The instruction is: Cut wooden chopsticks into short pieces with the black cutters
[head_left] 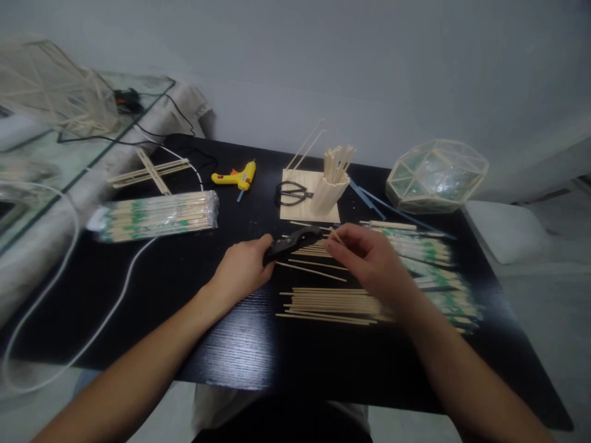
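Note:
My left hand (244, 264) is closed around a black hand tool (295, 242) with a curved, looped end that points right; its exact kind is unclear. Thumb and fingertips of my right hand (373, 255) pinch a thin wooden stick (336, 235) close to that end. Much of the stick is hidden by the fingers. Beneath the hands lie loose wooden sticks (318, 264), and a neat row of sticks (330, 301) is nearer to me. Packaged sticks (425, 249) with green-printed wrapping are by my right forearm.
Behind my hands, a wooden board (289, 212) carries black scissors (295, 194) and a stick-filled wooden holder (327, 194). A yellow glue gun (237, 176) and wrapped sticks (159, 215) lie left. A faceted stick frame (436, 175) stands back right. A white cable (132, 267) loops at left.

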A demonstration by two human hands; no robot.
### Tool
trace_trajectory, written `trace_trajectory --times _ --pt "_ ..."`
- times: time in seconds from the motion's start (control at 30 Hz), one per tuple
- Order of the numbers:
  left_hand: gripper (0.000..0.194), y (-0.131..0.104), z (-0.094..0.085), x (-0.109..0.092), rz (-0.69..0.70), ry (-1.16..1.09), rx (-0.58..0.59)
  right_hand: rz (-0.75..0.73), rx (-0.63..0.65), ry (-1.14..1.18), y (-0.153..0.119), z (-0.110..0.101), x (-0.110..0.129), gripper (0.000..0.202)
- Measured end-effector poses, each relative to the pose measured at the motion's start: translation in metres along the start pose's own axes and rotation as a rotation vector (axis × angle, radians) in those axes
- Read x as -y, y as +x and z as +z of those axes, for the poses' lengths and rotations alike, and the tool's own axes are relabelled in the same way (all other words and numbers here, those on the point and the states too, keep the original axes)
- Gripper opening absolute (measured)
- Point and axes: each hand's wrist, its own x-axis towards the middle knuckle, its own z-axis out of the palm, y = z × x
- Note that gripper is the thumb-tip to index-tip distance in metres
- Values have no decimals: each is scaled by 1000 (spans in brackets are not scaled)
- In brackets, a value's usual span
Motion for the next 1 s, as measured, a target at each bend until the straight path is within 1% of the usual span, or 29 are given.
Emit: trace_trajectory --times 0.07,0.13,0.27,0.47,0.6,0.7,0.87,1.0 --pt "6 0 -1 -2 -11 53 18 -91 -81 -154 -2 3 -1 21" --pt "8 -1 -2 -5 -12 97 32 -184 -104 -305 -3 8 -5 17" --pt "11 -2 -4 -8 -10 159 47 -311 -53 -482 -4 15 -14 22" --pt "13 -2 -2 -8 -13 194 42 -376 -10 -605 -4 18 -25 28" --pt "13 -3 -2 -9 -17 206 42 -357 -8 -615 -4 20 -28 27" --pt "13 -3 -1 -10 -19 213 35 -293 -6 -585 -3 22 -26 23" --pt "15 -4 1 -9 -8 222 22 -192 35 -608 -2 23 -22 23" --pt "19 -4 3 -9 2 217 -11 -174 47 -615 -1 23 -23 21"
